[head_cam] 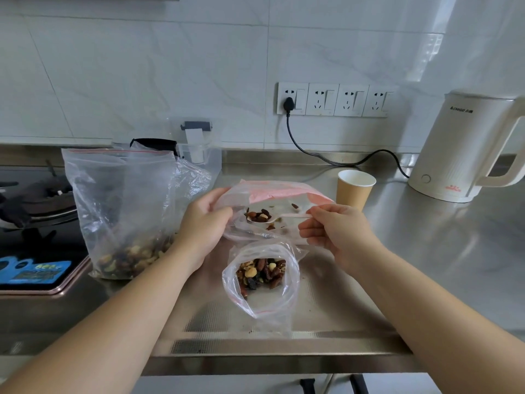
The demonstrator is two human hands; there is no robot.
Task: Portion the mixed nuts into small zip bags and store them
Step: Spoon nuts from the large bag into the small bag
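The left hand [203, 223] grips the near lip of a small zip bag [272, 206], curled round the plastic to keep the mouth spread. The right hand [335, 231] pinches the handle of a white plastic spoon [272, 218], which lies roughly level with its long axis left to right, its bowl pointing toward the left hand and heaped with mixed nuts [258, 215]; it appears to be inside the bag mouth, though the clear film makes that hard to confirm. Just in front stands a filled zip bag [261, 280], mouth up and open, unsealed. The big supply bag [125, 211] slumps upright at left, within reach. A paper cup [355, 191] and a kettle [460, 149] sit behind on the steel counter [412, 265].
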